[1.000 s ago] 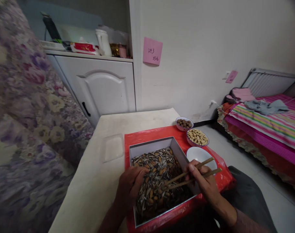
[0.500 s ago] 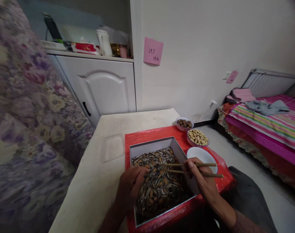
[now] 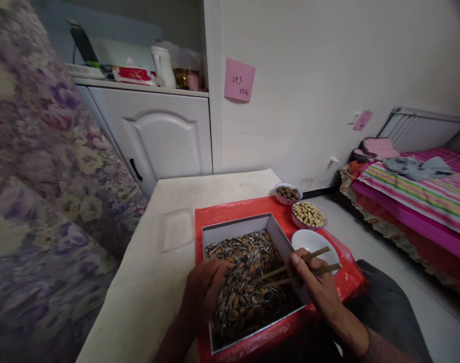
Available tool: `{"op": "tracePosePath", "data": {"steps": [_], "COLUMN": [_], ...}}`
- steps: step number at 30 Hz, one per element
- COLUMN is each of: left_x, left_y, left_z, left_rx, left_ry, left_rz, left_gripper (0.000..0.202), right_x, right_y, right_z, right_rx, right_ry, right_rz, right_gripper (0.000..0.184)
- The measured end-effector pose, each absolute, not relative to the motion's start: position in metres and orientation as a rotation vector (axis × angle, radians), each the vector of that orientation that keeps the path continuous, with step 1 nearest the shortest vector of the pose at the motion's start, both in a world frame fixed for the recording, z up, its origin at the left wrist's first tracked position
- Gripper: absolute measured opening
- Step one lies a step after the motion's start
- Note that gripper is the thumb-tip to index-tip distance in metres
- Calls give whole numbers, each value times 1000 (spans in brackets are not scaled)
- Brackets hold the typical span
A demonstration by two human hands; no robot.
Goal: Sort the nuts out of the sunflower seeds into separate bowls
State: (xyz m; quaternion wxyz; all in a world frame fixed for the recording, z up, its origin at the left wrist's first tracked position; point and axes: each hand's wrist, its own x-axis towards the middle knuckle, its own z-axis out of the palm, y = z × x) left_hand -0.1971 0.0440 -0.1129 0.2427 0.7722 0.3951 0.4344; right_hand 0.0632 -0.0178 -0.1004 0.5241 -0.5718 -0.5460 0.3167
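Note:
A pair of wooden chopsticks (image 3: 277, 271) is gripped in my right hand (image 3: 313, 280), over the right side of a shallow box (image 3: 235, 230). Their tips reach down to striped sunflower seeds (image 3: 239, 282) mixed with brown almonds (image 3: 235, 302). Whether anything is pinched between the tips is too small to tell. At the box's left wall, my left hand (image 3: 203, 290) is curled over the edge, its fingertips just above the seeds. An empty-looking white bowl (image 3: 304, 239) stands right of the box, partly hidden behind my right hand.
Behind the white bowl are a bowl of peanuts (image 3: 308, 214) and a bowl of round brown nuts (image 3: 288, 193). A red sheet (image 3: 230, 209) lies under the box on the pale table (image 3: 139, 282). A clear plastic lid (image 3: 177, 229) lies at the left.
My right hand has tilted the chopsticks, so their tips moved down and toward me, into the seeds, while the rear ends rose. My left hand has stayed put.

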Motion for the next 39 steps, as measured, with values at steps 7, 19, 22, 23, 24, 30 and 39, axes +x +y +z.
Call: {"op": "tracePosePath", "data": {"steps": [7, 19, 22, 23, 24, 30, 39], "left_x": [-199, -197, -197, -197, -197, -196, -196], "left_y": [43, 44, 44, 44, 44, 43, 43], "left_z": [-115, -111, -111, -111, -111, -110, -110], "left_rx": [2118, 2157, 2161, 2161, 2160, 2154, 2153], "left_ry": [1060, 1042, 1039, 1042, 1047, 1068, 1053], "left_rz": [1188, 1154, 1160, 1160, 1158, 1133, 1162], "left_gripper": [28, 29, 29, 29, 29, 30, 30], "right_x": [64, 62, 61, 61, 60, 61, 59], "right_y": [-17, -20, -19, -19, -19, -21, -23], "right_z": [-101, -98, -98, -98, -98, -99, -86], "right_rx": [-1333, -1269, -1284, -1291, -1297, -1300, -1287], "right_ry": [-1260, -1208, -1223, -1231, -1236, -1329, -1606], "right_rz": [797, 888, 886, 882, 879, 857, 780], "right_gripper": [33, 35, 37, 37, 38, 37, 37]}}
